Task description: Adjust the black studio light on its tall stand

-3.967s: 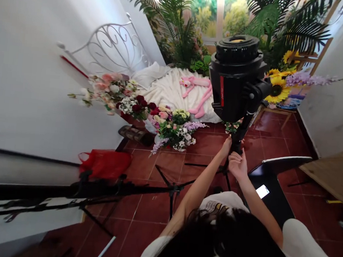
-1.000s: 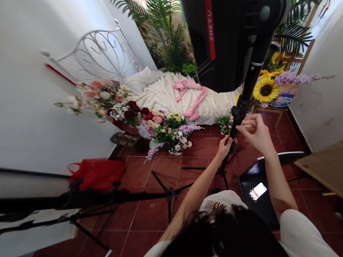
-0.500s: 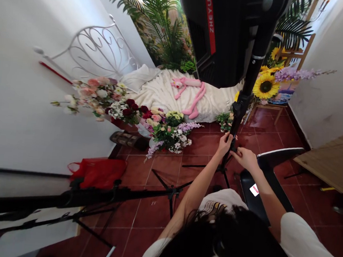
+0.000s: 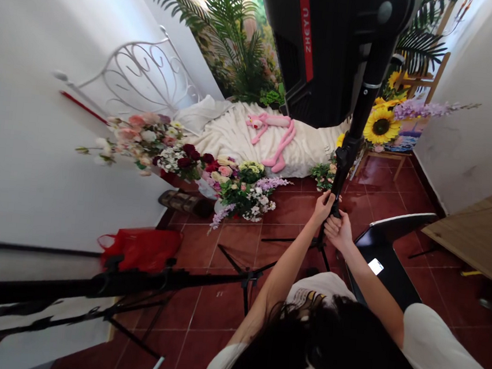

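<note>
A black light stand [image 4: 348,154] rises through the right middle of the view, carrying a large black lamp [image 4: 315,52] with a red ZHEYU strip. My left hand [image 4: 324,207] is wrapped round the pole below a clamp knob. Just below and to the right, my right hand [image 4: 339,229] is closed round the lower part of the pole, its fingers curled. The tripod legs [image 4: 320,247] of the stand spread on the red tiled floor beneath my hands.
A pink plush toy [image 4: 280,141] lies on a cream-covered bed [image 4: 220,130]. Flower bunches [image 4: 245,190] stand in front. A black chair [image 4: 389,262] holds a phone [image 4: 375,266]. Another black stand [image 4: 141,282] crosses the lower left, near a red bag [image 4: 146,247]. Sunflowers [image 4: 381,125] stand behind.
My right hand has turned and moved slightly down and left, from a pinch beside the pole to fingers curled round it. My left hand stays on the pole. The view has shifted slightly.
</note>
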Motion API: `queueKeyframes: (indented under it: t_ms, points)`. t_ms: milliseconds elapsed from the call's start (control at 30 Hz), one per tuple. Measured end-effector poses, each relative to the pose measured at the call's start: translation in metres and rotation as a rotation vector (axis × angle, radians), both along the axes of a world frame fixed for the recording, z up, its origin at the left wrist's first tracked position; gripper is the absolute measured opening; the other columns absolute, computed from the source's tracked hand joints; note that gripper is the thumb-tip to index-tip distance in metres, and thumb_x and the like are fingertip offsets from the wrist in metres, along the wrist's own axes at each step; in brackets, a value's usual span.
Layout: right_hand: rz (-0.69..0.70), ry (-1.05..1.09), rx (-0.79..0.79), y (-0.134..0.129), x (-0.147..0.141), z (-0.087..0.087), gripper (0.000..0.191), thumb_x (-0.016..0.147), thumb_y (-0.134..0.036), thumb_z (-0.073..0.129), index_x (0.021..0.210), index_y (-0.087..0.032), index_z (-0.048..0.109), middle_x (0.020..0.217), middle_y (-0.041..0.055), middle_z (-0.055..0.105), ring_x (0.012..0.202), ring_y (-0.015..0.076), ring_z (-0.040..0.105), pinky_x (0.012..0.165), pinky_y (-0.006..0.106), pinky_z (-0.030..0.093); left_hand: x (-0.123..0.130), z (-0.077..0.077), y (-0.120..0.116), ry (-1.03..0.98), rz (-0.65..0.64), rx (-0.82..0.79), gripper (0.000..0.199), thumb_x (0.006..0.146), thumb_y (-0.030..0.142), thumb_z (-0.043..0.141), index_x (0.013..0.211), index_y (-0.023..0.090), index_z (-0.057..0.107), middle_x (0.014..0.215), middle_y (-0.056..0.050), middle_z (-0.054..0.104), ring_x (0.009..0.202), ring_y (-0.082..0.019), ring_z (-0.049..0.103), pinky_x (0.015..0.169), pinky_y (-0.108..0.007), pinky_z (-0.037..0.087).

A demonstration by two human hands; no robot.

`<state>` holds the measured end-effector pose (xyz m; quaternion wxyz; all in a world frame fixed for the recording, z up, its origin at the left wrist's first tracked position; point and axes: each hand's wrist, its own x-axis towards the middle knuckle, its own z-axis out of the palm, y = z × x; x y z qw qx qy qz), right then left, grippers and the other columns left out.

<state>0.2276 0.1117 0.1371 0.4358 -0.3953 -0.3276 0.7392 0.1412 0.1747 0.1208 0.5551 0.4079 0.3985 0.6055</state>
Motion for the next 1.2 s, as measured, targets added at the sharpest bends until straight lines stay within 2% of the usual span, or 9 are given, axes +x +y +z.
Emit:
queueKeyframes:
  t_ms: [100, 233, 333, 467, 533, 633, 767, 933, 1200]
  points:
    - [-0.064, 0.088, 0.012, -0.005, -0.005, 0.001, 0.058, 0.088, -0.065, 0.038, 0.055, -0.025, 0.012, 0.041, -0.0063, 0.014, 0.040, 0.0108, 0.010, 0.036, 0.023, 0.019, -0.001, 0.001, 0.000, 0.001, -0.009, 0.001, 0.048, 0.076, 0.065, 0.070, 0.080, 0.017, 0.072, 0.077, -0.005, 0.071, 0.081, -0.017, 0.065, 0.086, -0.029, 0.049]
    - [0.030, -0.010, 0.003, -0.004, 0.005, -0.002, 0.060, 0.085, -0.071, 0.042, 0.056, -0.026, 0.014, 0.042, -0.0081, 0.015, 0.039, 0.0099, 0.011, 0.037, 0.024, 0.018, -0.001, -0.002, 0.001, 0.007, -0.020, 0.004, 0.056, 0.070, 0.074, 0.068, 0.079, 0.019, 0.071, 0.077, -0.004, 0.071, 0.078, -0.017, 0.064, 0.084, -0.030, 0.049]
    - [-0.020, -0.319, 0.052, 0.000, 0.019, -0.007, 0.062, 0.076, -0.078, 0.051, 0.058, -0.027, 0.022, 0.046, -0.0087, 0.022, 0.042, 0.0097, 0.018, 0.040, 0.025, 0.019, -0.001, -0.002, 0.001, -0.003, -0.038, 0.046, 0.061, 0.068, 0.079, 0.066, 0.079, 0.019, 0.071, 0.076, -0.004, 0.070, 0.073, -0.015, 0.061, 0.081, -0.029, 0.049]
    - [-0.250, -0.786, 0.365, 0.002, 0.033, 0.000, 0.056, 0.075, -0.069, 0.056, 0.059, -0.024, 0.026, 0.054, -0.0062, 0.030, 0.054, 0.0107, 0.030, 0.054, 0.025, 0.030, -0.001, 0.002, -0.001, -0.012, -0.045, 0.038, 0.060, 0.068, 0.077, 0.067, 0.077, 0.018, 0.070, 0.074, -0.004, 0.069, 0.072, -0.015, 0.061, 0.077, -0.028, 0.049]
    - [-0.178, -0.992, 0.449, 0.003, 0.035, 0.011, 0.048, 0.078, -0.058, 0.056, 0.060, -0.023, 0.028, 0.054, -0.0055, 0.035, 0.055, 0.0114, 0.034, 0.057, 0.025, 0.030, -0.001, 0.005, -0.002, -0.005, -0.038, -0.004, 0.057, 0.069, 0.074, 0.069, 0.076, 0.018, 0.068, 0.074, -0.004, 0.069, 0.072, -0.015, 0.061, 0.075, -0.028, 0.048]
    - [0.035, -1.310, 0.445, 0.006, 0.035, 0.030, 0.039, 0.074, -0.045, 0.065, 0.063, -0.023, 0.035, 0.056, -0.0035, 0.050, 0.056, 0.0137, 0.044, 0.055, 0.026, 0.027, -0.001, 0.007, -0.003, -0.005, -0.027, -0.039, 0.056, 0.071, 0.072, 0.069, 0.077, 0.017, 0.068, 0.075, -0.005, 0.070, 0.072, -0.015, 0.062, 0.072, -0.027, 0.047]
    - [0.181, -1.567, 0.417, 0.011, 0.031, 0.048, 0.033, 0.081, -0.046, 0.066, 0.066, -0.022, 0.051, 0.070, 0.0051, 0.067, 0.071, 0.0213, 0.064, 0.057, 0.027, 0.031, -0.001, 0.005, -0.002, 0.015, -0.040, 0.024, 0.067, 0.063, 0.083, 0.065, 0.077, 0.017, 0.068, 0.076, -0.005, 0.070, 0.070, -0.015, 0.062, 0.069, -0.027, 0.048]
    - [0.236, -1.736, 0.384, 0.013, 0.021, 0.058, 0.043, 0.092, -0.058, 0.055, 0.087, -0.020, 0.073, 0.089, 0.0133, 0.075, 0.090, 0.0274, 0.073, 0.068, 0.028, 0.045, -0.002, -0.002, 0.002, 0.038, -0.059, 0.067, 0.071, 0.065, 0.084, 0.062, 0.081, 0.015, 0.068, 0.078, -0.006, 0.072, 0.072, -0.016, 0.064, 0.072, -0.028, 0.051]
    - [0.359, -1.779, 0.369, 0.015, 0.018, 0.068, 0.048, 0.095, -0.058, 0.050, 0.099, -0.019, 0.078, 0.100, 0.0166, 0.076, 0.100, 0.0309, 0.073, 0.079, 0.032, 0.051, -0.002, -0.011, 0.005, 0.070, -0.047, 0.098, 0.070, 0.070, 0.083, 0.059, 0.085, 0.014, 0.070, 0.083, -0.009, 0.073, 0.081, -0.020, 0.068, 0.077, -0.031, 0.053]
